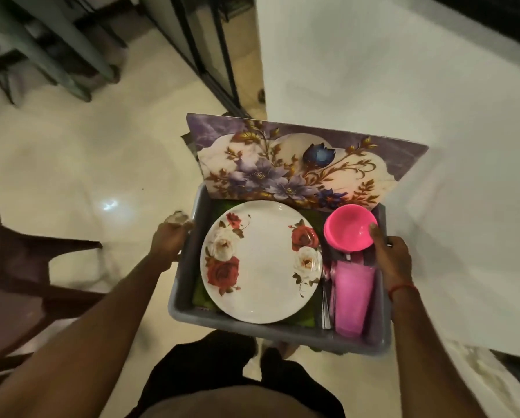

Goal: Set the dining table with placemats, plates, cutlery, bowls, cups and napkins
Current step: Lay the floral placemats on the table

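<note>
"Two grips on the tub [246, 322]?"

"Both. The left grip [171, 236] curls round its left rim, somewhat blurred. The right grip [394, 257] clasps the right rim with the thumb hooked inside."

"Where is the tub?"

"Lower centre of the frame, carried above the floor [72, 164], in front of the person's legs."

"What lies in it?"

"One plate [261, 260] with red and white roses fills the left part, flat on something green [203, 294]. A pink bowl [349, 227] sits at the far right corner. The right thumb overlaps its edge, though I cannot tell if they touch."

"And nearer the body?"

"A pink cup [353, 297] lies on its side along the right wall. Cutlery [326, 306] is wedged between cup and plate."

"The flowered sheet?"

"That placemat [298, 167] stands on edge against the tub's far wall, rising well above the rim."

"Anything around?"

"A white bench [403, 70] fills the upper right of the frame. A brown chair [26, 267] stands at the left edge. A red thread [400, 289] circles the right wrist."
</note>
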